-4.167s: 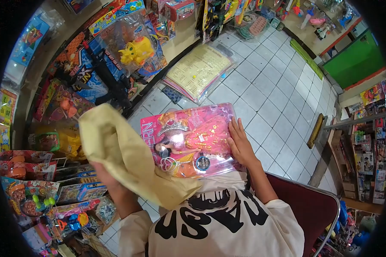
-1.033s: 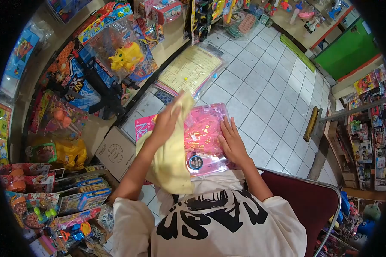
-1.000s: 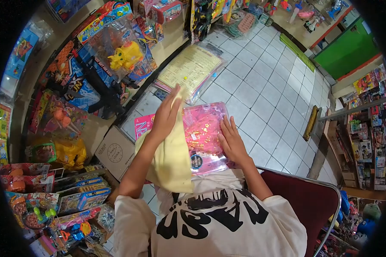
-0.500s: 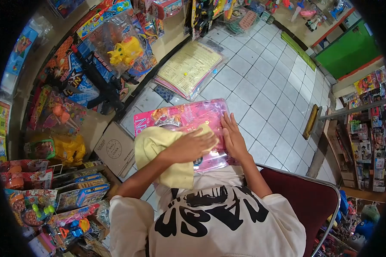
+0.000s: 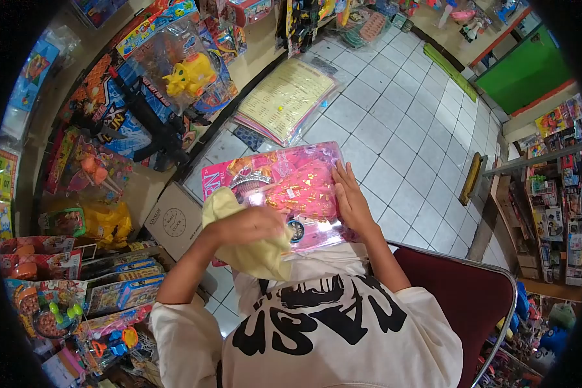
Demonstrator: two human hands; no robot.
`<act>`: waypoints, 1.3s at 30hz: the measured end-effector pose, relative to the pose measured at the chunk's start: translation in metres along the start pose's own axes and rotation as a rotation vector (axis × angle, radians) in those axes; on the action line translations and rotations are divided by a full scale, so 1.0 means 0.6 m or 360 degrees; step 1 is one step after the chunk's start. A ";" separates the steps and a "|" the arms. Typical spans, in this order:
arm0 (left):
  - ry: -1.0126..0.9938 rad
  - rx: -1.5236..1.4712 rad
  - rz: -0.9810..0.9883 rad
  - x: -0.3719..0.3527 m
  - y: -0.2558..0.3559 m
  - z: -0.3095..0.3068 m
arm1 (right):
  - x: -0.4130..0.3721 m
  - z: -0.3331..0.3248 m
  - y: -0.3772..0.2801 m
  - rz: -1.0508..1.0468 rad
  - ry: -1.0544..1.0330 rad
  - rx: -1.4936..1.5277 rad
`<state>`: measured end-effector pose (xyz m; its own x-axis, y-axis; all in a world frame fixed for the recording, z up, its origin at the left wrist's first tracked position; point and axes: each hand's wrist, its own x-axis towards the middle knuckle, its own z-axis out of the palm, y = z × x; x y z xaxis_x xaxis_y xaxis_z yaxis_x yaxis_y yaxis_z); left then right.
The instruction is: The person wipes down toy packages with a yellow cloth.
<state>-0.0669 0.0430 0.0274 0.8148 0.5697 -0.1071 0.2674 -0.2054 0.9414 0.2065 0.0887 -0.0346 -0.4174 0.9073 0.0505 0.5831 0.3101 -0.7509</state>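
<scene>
A flat pink toy package (image 5: 301,184) lies tilted across my lap. Under its clear plastic front are a silver tiara (image 5: 251,177) and a pink dress-like piece with gold spots. My left hand (image 5: 255,224), a little blurred, is closed on a pale yellow cloth (image 5: 221,205) over the package's lower left part. The cloth hangs down past the near edge towards my shirt. Along the package's right edge, my right hand (image 5: 354,199) rests with its fingers stretched out flat, touching the plastic.
A wall clock box (image 5: 173,222) stands left of the package. Ahead on the tiled floor (image 5: 394,149) lies a stack of plastic-wrapped sheets (image 5: 286,100). Packaged toys (image 5: 126,288) crowd the left side. A dark red chair (image 5: 449,304) is at my right, with shelves (image 5: 549,213) beyond.
My left hand and the cloth have moved left and towards me, uncovering the pink dress-like piece. The right hand stays at the package's right edge.
</scene>
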 end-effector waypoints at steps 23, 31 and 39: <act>0.0437 -0.0306 -0.0094 0.066 -0.089 0.022 | 0.000 0.000 0.008 -0.0006 -0.0010 -0.0037; 0.1792 0.0166 0.0001 0.100 -0.085 -0.120 | 0.004 0.002 0.005 -0.0028 -0.0016 -0.0089; 0.0966 0.1088 -0.0685 0.159 -0.145 -0.085 | 0.001 0.002 0.005 -0.0047 -0.0041 -0.0080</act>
<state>-0.0386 0.1556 -0.0482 0.2311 0.9723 -0.0344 0.8694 -0.1905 0.4558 0.2072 0.0899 -0.0378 -0.4525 0.8901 0.0549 0.6040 0.3512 -0.7154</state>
